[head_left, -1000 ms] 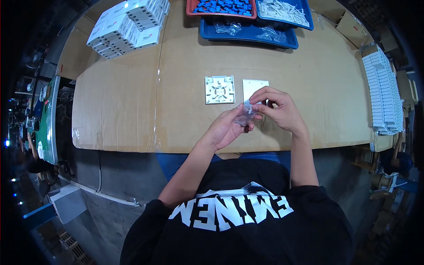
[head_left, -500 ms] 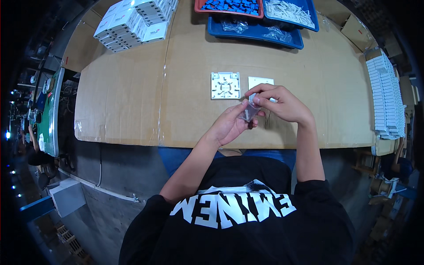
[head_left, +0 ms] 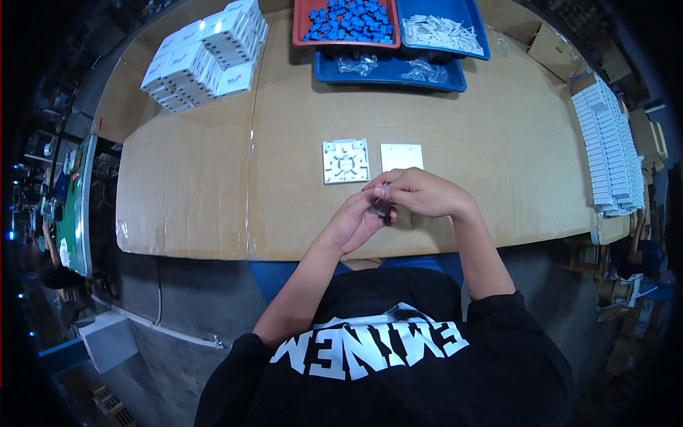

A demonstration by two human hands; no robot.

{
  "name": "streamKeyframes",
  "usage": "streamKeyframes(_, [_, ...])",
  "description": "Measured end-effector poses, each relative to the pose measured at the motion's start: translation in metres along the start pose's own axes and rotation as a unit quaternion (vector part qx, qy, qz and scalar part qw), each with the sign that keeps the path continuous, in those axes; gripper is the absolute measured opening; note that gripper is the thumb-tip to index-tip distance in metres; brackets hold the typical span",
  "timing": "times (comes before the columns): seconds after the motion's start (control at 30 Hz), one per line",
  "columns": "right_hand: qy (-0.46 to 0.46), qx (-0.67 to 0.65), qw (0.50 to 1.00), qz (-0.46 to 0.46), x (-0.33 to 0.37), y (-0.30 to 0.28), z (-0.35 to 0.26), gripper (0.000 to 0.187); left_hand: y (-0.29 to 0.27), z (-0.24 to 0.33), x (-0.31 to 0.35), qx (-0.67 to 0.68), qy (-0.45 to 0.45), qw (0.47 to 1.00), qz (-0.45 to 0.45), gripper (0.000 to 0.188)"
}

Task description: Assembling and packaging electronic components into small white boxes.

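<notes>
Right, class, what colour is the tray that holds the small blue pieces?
The tray is red, seen best in the head view near the top edge.

The small clear plastic bag (head_left: 380, 209) is mostly hidden between the left hand (head_left: 353, 222) and right hand (head_left: 425, 193); its contents cannot be told. The right hand covers the lower part of the flat white square plate (head_left: 402, 156). The upper border crops the red plastic tray (head_left: 304, 18) and the upper blue plastic tray (head_left: 434, 7).
</notes>
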State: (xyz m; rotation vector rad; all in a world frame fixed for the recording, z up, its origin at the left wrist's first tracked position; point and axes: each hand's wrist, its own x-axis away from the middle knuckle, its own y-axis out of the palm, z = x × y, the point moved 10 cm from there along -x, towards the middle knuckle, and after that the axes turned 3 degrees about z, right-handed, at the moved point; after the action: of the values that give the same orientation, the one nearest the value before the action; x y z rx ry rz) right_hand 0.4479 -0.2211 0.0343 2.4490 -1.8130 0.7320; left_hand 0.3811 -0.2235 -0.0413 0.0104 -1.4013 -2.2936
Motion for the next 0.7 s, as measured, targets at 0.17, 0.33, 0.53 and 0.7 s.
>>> streamKeyframes(0.17, [-0.176, 0.007, 0.983, 0.053, -0.002, -0.054, -0.003, 0.036, -0.004, -0.008, -0.003, 0.022, -0.041, 0.998, -0.036, 0.051])
streamKeyframes(0.33, [-0.142, 0.037, 0.938, 0.313, -0.022, -0.206, 0.004, 0.021, 0.01, -0.003, -0.002, 0.052, -0.056, 0.996, -0.037, 0.059])
streamKeyframes(0.53, [-0.105, 0.243, 0.787, 0.557, -0.057, -0.357, 0.012, 0.021, -0.001, -0.003, -0.002, -0.006, -0.034, 0.999, -0.017, 0.055])
streamKeyframes(0.7, [-0.055, 0.315, 0.745, 0.586, -0.073, -0.405, -0.005, 0.019, 0.005, -0.003, 0.0, 0.011, -0.039, 0.999, -0.011, 0.053])
